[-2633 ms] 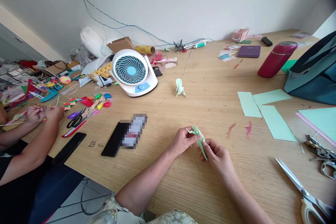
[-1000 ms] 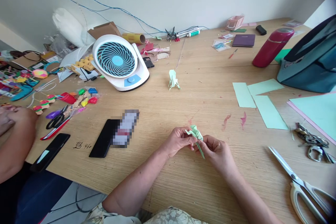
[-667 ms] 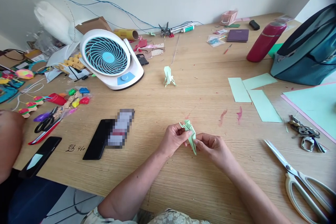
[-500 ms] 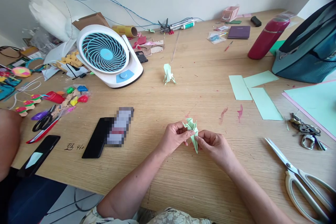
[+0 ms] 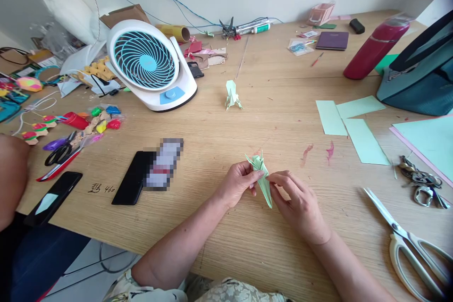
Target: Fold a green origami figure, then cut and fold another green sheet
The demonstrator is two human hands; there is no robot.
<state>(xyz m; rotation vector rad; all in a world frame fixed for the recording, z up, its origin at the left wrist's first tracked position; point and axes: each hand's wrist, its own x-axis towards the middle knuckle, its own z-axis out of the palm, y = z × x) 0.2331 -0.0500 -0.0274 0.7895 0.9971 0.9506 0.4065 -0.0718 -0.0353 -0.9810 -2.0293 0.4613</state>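
A pale green folded-paper origami figure [image 5: 264, 188] is held over the near middle of the table, its long point toward me and several small pointed flaps at the far end. My left hand [image 5: 238, 183] pinches its middle, thumb on top and fingers partly hidden beneath. At the figure's right edge, my right hand [image 5: 296, 200] has thumb and index fingertips closed on the paper, the other fingers curled. Farther back, a similar green origami figure [image 5: 232, 94] stands on the table [image 5: 215, 137].
Green paper rectangles [image 5: 366, 141] lie to the right, near keys [image 5: 421, 179] and large scissors [image 5: 399, 231]. A fan [image 5: 148, 63], phones [image 5: 129, 179] and small craft pieces are on the left. A red bottle [image 5: 375, 49] and teal bag [image 5: 421, 71] stand back right. Another person's arm [image 5: 12, 174] is at far left.
My right hand has shifted to the right along the figure's edge, its index finger lifted higher. The figure's lower part looks wider. The whole view has shifted slightly.
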